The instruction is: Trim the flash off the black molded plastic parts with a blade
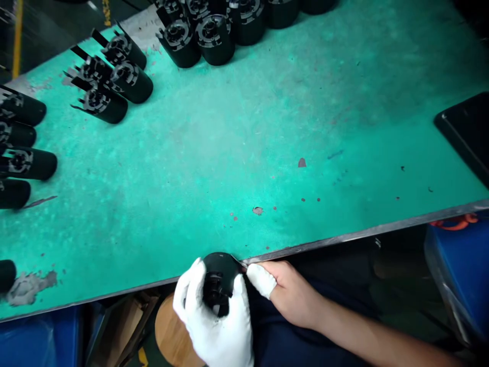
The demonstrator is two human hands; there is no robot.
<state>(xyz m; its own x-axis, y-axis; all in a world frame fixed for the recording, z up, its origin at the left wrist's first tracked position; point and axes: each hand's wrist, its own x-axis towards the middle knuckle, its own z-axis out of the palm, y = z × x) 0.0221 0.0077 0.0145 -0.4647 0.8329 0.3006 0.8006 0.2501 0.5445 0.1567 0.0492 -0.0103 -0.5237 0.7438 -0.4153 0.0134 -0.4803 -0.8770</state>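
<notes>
My left hand [223, 326], in a white glove, is closed around a black cylindrical plastic part [222, 267] at the table's front edge. The part is tilted, and its hollow, ribbed side faces me. My right hand [284, 288] is bare except for a white cover on the thumb. Thumb and fingers pinch a thin metal blade-like tool [241, 263], whose tip touches or lies very close to the part's right rim. Most of the tool is hidden in the grip, so its exact kind does not show.
Several similar black cylindrical parts [216, 41] stand along the far edge of the green table [214, 153], with more groups at the left [30, 163]. A dark flat object [468, 135] lies at the right. Below the edge are blue bins [464, 270] and a round wooden stool [173, 334].
</notes>
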